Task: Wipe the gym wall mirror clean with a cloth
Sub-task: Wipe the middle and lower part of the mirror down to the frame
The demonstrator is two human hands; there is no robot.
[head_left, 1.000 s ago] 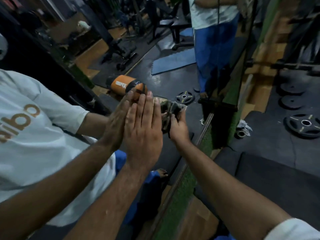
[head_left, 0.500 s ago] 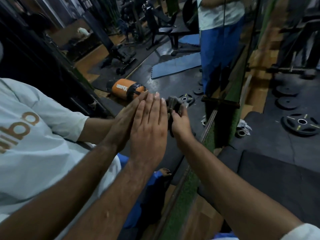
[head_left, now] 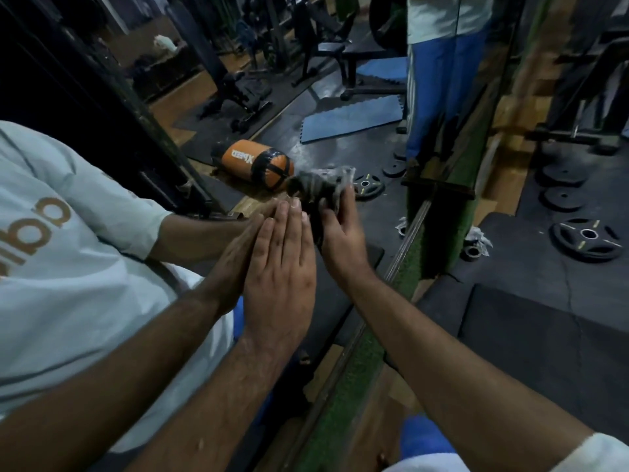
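The wall mirror [head_left: 143,97] fills the left of the view and reflects me and the gym. My left hand [head_left: 280,270] lies flat against the glass, fingers together and straight, meeting its own reflection. Just right of it my right hand [head_left: 340,233] presses a crumpled dark and grey cloth [head_left: 320,185] onto the mirror. The cloth bunches above my fingers and looks blurred. Both forearms reach in from the bottom edge.
A green-trimmed mirror edge [head_left: 360,366] runs diagonally down the middle. Right of it lies black rubber floor with weight plates [head_left: 587,238]. The mirror reflects an orange bag [head_left: 255,163], a blue mat [head_left: 350,119], benches and a person in blue trousers [head_left: 439,90].
My right hand has slid the cloth up the glass and a little right, so it now sits above my left fingertips. My left hand stays flat on the mirror.
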